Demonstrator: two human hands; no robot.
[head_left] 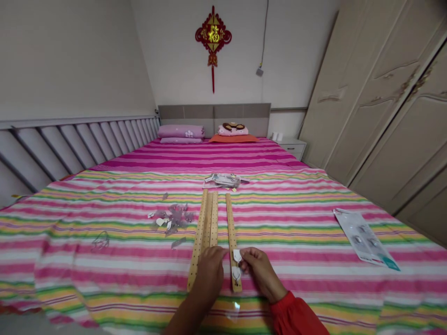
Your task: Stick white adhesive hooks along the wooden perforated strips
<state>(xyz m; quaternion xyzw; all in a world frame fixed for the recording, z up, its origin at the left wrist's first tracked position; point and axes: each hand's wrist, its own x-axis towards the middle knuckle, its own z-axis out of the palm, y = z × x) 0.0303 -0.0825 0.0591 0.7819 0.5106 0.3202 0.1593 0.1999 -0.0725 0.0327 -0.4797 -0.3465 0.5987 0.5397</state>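
A narrow wooden strip with holes lies on the striped bedspread, with a white hook near its front end. Just above that is a second white hook, pinched by the fingertips of my right hand at the strip's right edge. My left hand rests over the front part of several perforated wooden strips lying side by side. Its fingers point toward the single strip; whether they grip anything is hidden. A small clear piece shines on the cloth below the strip.
Small plastic wrappers and white bits are scattered left of the strips. A clear bag lies beyond them. A blister pack lies at the right. Folded bedding sits by the headboard, and a railing runs along the left.
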